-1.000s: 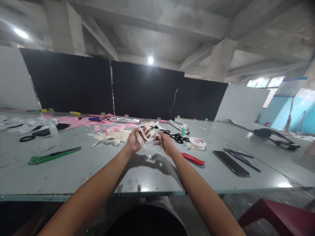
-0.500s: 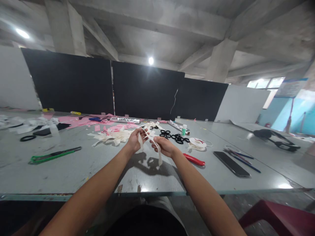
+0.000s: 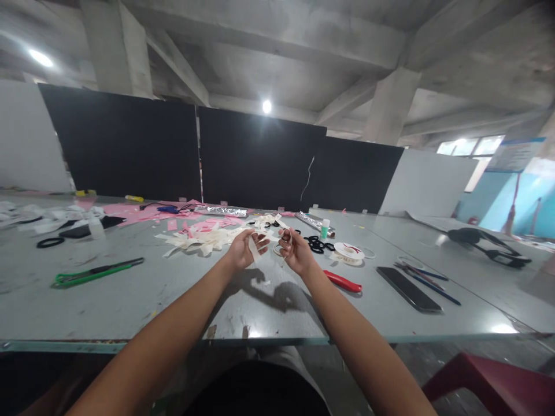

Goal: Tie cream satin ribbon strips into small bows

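Note:
Above the middle of the grey table (image 3: 173, 306), my left hand (image 3: 246, 249) holds a thin pale ribbon (image 3: 254, 248), its fingers curled around it. My right hand (image 3: 295, 252) is beside it, fingers bent, gripping part of the pale ribbon that loops near its fingertips. A small gap separates the two hands. Cream fabric strips (image 3: 202, 241) lie in a pile beyond my left hand. Black rings (image 3: 315, 244) are just past my right hand, near a white ribbon roll (image 3: 348, 252) and a small green-and-white bottle (image 3: 324, 229).
Red-handled tool (image 3: 342, 281), dark phone (image 3: 408, 289) and slim tools (image 3: 427, 278) lie on the right. A green-handled cutter (image 3: 97, 273) rests on the left. Pink scraps (image 3: 139, 214) and foil (image 3: 222, 212) are at the back, before black panels (image 3: 260, 159).
My right hand has turned upward and moved slightly away from my left hand. The ribbon end that hung below the hands no longer shows there.

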`<state>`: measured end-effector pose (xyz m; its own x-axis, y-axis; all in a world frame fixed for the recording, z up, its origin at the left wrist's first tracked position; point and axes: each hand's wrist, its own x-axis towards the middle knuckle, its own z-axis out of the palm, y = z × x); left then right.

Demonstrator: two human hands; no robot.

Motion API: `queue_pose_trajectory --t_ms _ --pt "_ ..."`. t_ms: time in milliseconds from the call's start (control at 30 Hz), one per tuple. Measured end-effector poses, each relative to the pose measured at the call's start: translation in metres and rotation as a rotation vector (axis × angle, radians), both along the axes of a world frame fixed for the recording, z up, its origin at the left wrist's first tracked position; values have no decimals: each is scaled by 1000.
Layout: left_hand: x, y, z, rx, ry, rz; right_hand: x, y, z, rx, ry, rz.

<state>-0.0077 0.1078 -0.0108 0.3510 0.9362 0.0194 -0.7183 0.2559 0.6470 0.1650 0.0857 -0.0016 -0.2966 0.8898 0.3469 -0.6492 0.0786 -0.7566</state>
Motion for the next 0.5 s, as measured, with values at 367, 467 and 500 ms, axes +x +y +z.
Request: queue_pose_trajectory --t_ms 367,467,500 --pt "-1 -4 6 115 -235 -71 -2 -1 2 -35 53 32" --pt "0 -4 7 107 -305 -27 -9 -3 -1 -7 -50 69" --pt "1 -4 6 111 -304 -15 -12 -4 -3 6 -88 60"
